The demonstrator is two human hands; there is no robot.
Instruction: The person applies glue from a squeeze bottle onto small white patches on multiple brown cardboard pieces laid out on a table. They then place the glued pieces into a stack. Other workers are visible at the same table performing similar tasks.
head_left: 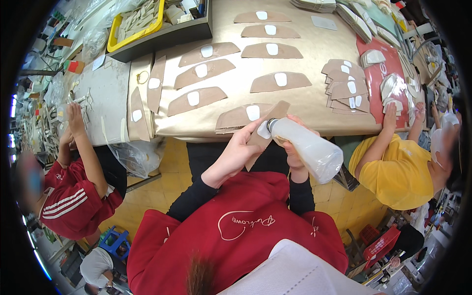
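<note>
My left hand (pixel 239 150) is closed on a tan, curved-edged piece (pixel 259 139) that looks like leather, held tilted above my lap at the table's edge. A white patch (pixel 264 130) sits on that piece. In my right hand (pixel 293 153) is a translucent plastic squeeze bottle (pixel 314 150), lying almost on its side with its wide base to the right. The bottle's dark tip (pixel 271 125) meets or nearly meets the white patch; whether they touch I cannot tell. Just beyond my hands lies a small stack of tan pieces (pixel 236 118), the top one bearing a white patch.
Several patched tan pieces (pixel 272 50) lie spread over the gold-coloured table cover (pixel 236 73). A fanned pile (pixel 345 88) of them is at the right. At the back left, a yellow tray (pixel 112 42) sits on a dark box (pixel 191 32). Co-workers (pixel 393 167) (pixel 81 196) sit on both sides.
</note>
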